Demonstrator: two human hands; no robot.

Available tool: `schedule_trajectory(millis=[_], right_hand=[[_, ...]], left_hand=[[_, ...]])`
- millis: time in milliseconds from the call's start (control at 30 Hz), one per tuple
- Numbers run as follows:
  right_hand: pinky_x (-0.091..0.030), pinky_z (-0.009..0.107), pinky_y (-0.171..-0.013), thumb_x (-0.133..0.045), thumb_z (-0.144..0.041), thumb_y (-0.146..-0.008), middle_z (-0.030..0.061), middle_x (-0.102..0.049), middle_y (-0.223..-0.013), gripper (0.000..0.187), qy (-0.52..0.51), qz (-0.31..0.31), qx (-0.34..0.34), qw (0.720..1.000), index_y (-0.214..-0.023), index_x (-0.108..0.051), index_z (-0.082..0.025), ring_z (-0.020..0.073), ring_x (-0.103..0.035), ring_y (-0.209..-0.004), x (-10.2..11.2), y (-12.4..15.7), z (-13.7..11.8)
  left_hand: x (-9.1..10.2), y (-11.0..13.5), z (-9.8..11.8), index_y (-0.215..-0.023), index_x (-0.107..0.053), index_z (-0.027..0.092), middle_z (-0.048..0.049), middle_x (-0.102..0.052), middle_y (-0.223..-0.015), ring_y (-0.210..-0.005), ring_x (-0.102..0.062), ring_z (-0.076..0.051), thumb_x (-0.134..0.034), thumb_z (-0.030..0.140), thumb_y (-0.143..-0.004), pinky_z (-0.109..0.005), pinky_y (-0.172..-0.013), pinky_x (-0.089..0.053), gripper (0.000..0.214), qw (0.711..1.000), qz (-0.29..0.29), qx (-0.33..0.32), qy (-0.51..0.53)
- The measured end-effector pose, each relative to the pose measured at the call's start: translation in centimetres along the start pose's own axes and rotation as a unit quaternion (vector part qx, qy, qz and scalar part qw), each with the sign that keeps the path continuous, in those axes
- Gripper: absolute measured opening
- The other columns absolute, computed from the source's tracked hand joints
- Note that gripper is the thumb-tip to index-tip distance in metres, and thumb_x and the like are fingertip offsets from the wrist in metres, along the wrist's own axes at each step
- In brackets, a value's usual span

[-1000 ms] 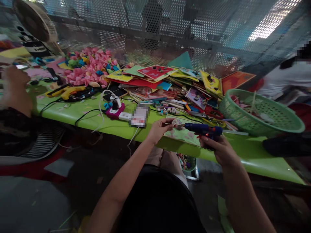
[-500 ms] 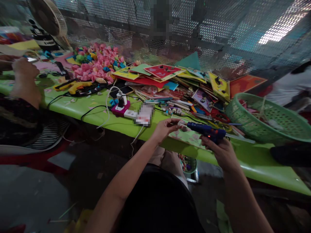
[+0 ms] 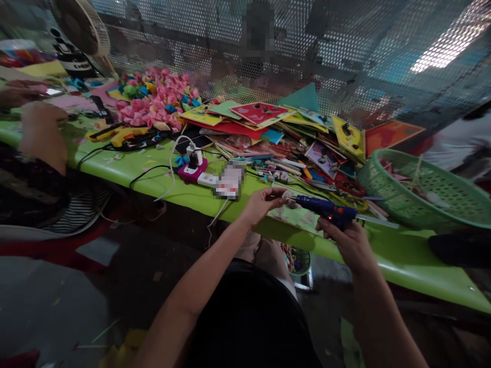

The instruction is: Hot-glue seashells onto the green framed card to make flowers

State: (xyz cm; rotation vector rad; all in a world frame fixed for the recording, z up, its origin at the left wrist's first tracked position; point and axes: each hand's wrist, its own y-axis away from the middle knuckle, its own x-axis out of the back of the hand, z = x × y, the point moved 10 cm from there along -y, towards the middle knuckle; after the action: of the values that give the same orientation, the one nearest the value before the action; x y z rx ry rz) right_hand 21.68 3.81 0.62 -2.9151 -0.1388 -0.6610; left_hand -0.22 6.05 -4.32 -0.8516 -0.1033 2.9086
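A dark blue glue gun [image 3: 326,207] with a small lit orange lamp is gripped in my right hand [image 3: 343,235]. Its nozzle points left, at a small whitish piece [image 3: 288,196] pinched in the fingertips of my left hand [image 3: 261,204]. Nozzle and piece look to be touching; the piece is too small to name. Both hands are above the front edge of the green-covered table [image 3: 153,176]. Below them lies a pale sheet with pinkish shapes [image 3: 297,217]. A glue stick [image 3: 378,221] shows behind the gun.
Left of my hands are a purple power adapter [image 3: 194,171] with cables and a phone [image 3: 230,180]. Coloured cards [image 3: 259,113] and pens are piled behind, beside a green basket [image 3: 422,225]. Pink paper flowers [image 3: 153,102] and yellow glue guns [image 3: 128,137] lie near another person's hands [image 3: 44,115].
My hands, the glue gun and the small piece keep nearly the same positions. The view has shifted slightly. At the left, the other person's hands have moved a little apart.
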Motion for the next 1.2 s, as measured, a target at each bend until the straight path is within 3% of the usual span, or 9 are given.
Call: schedule_trajectory(millis=[500, 1200], right_hand=[[-0.045, 0.030, -0.056, -0.079, -0.052, -0.074, 0.0015, -0.068, -0.066, 0.030, 0.016, 0.017, 0.012, 1.000, -0.071, -0.072, -0.023, 0.0178, -0.056, -0.059, 0.32, -0.01, -0.17], [-0.044, 0.030, -0.058, -0.080, -0.054, -0.073, 0.0015, -0.068, -0.067, 0.034, 0.042, 0.030, 0.002, 0.999, -0.072, -0.073, -0.021, 0.0175, -0.056, -0.061, 0.73, -0.04, 0.19]], left_hand=[[0.08, 0.04, -0.01, -0.103, -0.078, 0.017, -0.0079, -0.078, -0.098, -0.091, -0.072, -0.022, -0.096, 0.043, -0.062, -0.034, -0.087, -0.050, 0.053, 1.000, -0.004, -0.002, -0.001], [-0.10, 0.01, 0.09, -0.105, -0.075, 0.013, -0.0077, -0.077, -0.096, -0.090, -0.072, -0.021, -0.096, 0.046, -0.061, -0.032, -0.082, -0.049, 0.059, 1.000, -0.010, 0.002, -0.012]])
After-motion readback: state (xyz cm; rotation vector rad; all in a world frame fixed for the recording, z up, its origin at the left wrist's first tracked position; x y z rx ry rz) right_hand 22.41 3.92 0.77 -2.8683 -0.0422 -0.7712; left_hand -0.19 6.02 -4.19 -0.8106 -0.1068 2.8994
